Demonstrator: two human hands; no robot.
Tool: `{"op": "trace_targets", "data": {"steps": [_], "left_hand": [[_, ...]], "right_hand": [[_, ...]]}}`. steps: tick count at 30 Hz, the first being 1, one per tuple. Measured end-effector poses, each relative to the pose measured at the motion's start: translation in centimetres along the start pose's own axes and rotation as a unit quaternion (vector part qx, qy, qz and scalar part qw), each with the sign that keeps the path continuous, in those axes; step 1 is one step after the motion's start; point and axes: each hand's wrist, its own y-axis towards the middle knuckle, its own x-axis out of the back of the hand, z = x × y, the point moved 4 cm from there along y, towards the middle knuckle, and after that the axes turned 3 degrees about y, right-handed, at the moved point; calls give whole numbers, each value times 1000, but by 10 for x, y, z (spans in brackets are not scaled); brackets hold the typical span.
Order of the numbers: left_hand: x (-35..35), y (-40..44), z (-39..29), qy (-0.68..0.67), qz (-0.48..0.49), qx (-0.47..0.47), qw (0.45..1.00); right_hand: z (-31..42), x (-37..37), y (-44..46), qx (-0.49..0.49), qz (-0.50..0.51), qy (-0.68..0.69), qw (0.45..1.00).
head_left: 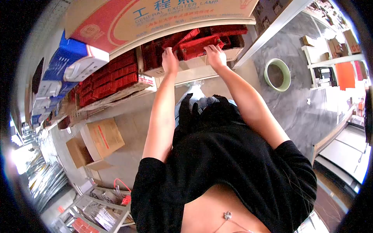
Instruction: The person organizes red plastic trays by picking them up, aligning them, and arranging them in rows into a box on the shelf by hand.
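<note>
Both my hands reach into a cardboard carton (201, 61) of red boxes on a shelf ahead of me. My right hand (216, 57) has its fingers curled over the right end of a red box (198, 47) lying tilted on top. At its left end, my left hand (169, 62) is closed against the red boxes, its fingertips partly hidden among them. Another red box (189, 35) leans at a slant just behind. More red boxes fill the carton around my hands.
A large printed carton (163, 23) sits above my hands. Left are stacked red boxes (110, 83) and blue-white cartons (68, 58). A flapped cardboard box (103, 138) rests on the floor. Right of the shelf post (272, 31) stands a green bucket (285, 75).
</note>
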Motion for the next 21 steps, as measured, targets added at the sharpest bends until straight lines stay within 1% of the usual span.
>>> {"op": "trace_targets", "data": {"steps": [1,3,4,5,7,9,10,13,14,15,16,17,18,19,20,21], "left_hand": [[8,-3,-1,2,-16,8,1000],[22,-18,-3,-41,-36,33,998],[26,-28,-2,-58,-53,41,996],[31,-38,-1,-74,-69,50,994],[46,-63,1,-128,-70,99,984],[61,-89,3,-178,-84,132,972],[69,-100,5,-214,-71,166,960],[79,-140,24,-195,-65,249,946],[76,-156,34,-277,-59,314,906],[90,-167,33,-267,-63,313,909],[96,-180,39,-231,-63,301,923],[101,-189,46,-195,-61,286,936],[107,-196,50,-143,13,315,938],[122,-201,43,-88,-12,292,952],[126,-207,53,-91,-32,305,948],[132,-212,62,-94,-52,317,942]], "right_hand": [[4,5,-1,10,-5,18,1000],[13,14,-7,30,-12,53,998],[19,17,-11,59,-28,75,995],[26,18,-17,74,-26,83,993],[40,20,-32,105,-22,98,989],[53,18,-48,114,-2,112,987],[61,16,-57,121,3,119,985],[85,16,-79,150,23,146,978],[94,15,-85,162,25,156,974],[102,12,-92,173,26,166,971],[110,7,-99,184,39,172,967],[117,0,-104,191,70,170,964],[127,-4,-107,198,100,166,961],[137,-8,-109,203,130,160,957],[149,-7,-112,236,85,167,954],[161,-10,-113,242,96,178,949]]}}
